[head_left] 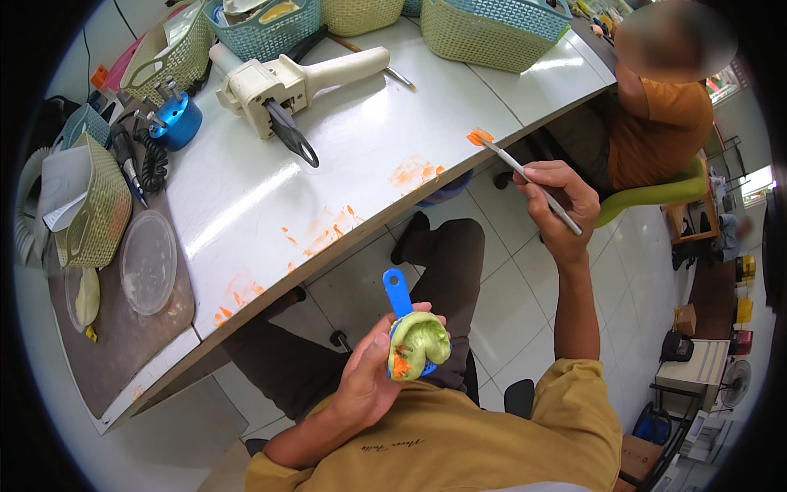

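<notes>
My left hand (366,373) is closed round a blue dental impression tray (396,287), holding it above my lap. Pale green impression material (424,328) fills the tray in a horseshoe shape, with a patch of orange material (401,366) on its lower left part. In my right hand (564,205) is a slim grey metal hand tool, perhaps a wax knife (525,174), gripped like a pen. Its tip meets an orange lump (479,136) at the table's edge; I cannot tell whether the lump sticks to the tip or the table. Orange smears (324,238) mark the tabletop's near edge.
On the white table (361,123) lie a cream-coloured dispensing gun (283,86) and a brush (400,79). Woven baskets (492,41) line the back. At left are a blue round holder (176,123) and a clear lid (148,262). Another person (664,123) sits at far right.
</notes>
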Demonstrator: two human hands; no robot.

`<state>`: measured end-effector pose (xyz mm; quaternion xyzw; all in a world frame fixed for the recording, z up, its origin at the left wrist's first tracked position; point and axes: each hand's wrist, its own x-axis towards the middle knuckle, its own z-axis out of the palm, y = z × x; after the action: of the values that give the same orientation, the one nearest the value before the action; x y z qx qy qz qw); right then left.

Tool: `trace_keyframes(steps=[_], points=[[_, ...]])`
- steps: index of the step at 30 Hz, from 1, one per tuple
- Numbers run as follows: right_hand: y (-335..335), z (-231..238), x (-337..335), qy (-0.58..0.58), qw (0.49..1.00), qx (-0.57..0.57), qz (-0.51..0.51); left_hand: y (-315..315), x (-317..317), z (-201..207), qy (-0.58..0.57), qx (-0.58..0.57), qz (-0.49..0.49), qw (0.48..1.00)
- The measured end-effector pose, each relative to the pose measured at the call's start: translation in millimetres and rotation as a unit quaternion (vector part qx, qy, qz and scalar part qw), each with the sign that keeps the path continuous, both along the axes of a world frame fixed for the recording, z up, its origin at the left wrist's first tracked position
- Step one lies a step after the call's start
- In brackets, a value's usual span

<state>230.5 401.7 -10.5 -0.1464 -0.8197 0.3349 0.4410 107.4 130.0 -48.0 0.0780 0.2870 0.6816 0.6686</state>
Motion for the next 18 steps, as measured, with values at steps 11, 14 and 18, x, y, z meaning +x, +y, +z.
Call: trace_keyframes(steps=[11, 14, 18], points=[[1.0, -4.8, 0.2, -0.006, 0.999, 0.042, -0.003, 0.0, 2.9, -2.9, 0.003, -0.003, -0.001, 1.000], [1.4, -3.1, -1.4, -0.004, 0.999, 0.040, -0.010, 0.4, 1.8, -1.9, 0.005, 0.006, 0.002, 1.000], [2.7, -3.2, -0.1, -0.014, 0.999, 0.027, -0.011, -1.2, 3.4, -3.2, 0.009, -0.004, 0.001, 1.000]])
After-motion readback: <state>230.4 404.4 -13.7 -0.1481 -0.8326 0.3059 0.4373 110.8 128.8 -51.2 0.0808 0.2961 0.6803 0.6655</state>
